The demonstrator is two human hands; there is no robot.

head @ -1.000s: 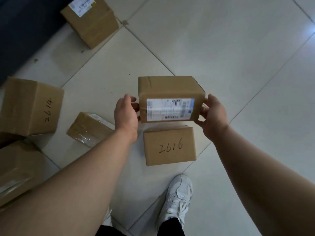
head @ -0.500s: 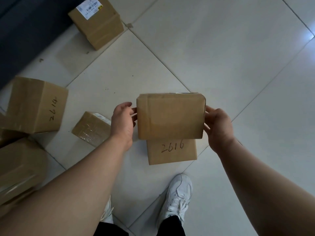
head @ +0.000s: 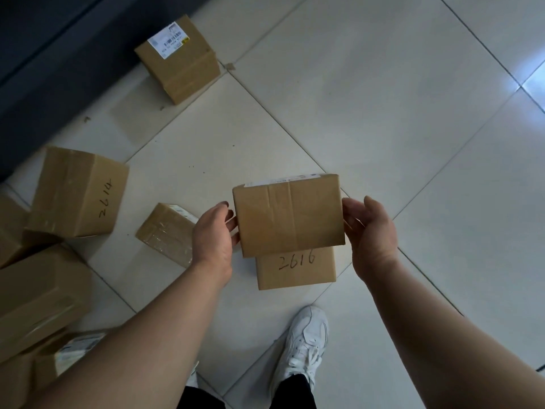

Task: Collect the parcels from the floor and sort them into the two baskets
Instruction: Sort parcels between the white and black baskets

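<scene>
I recorded the held parcel [head: 289,215] clear of the floor [head: 383,98], clamped between both hands. The left hand [head: 213,240] was curled on its left end and the right hand [head: 370,231] cupped on its right end. Its long axis ran across me, hand to hand, so neither hand was nearer. It hung over the parcel marked 2616 [head: 296,268], partly hiding it. Neither basket was in view; I could not tell their direction or contents.

Large pale glossy floor tiles [head: 383,93], crossed diagonally by thin dark grout lines, meet a dark blue-grey upright surface [head: 44,69] at upper left, with a bright glare [head: 528,81] at the right edge.
</scene>
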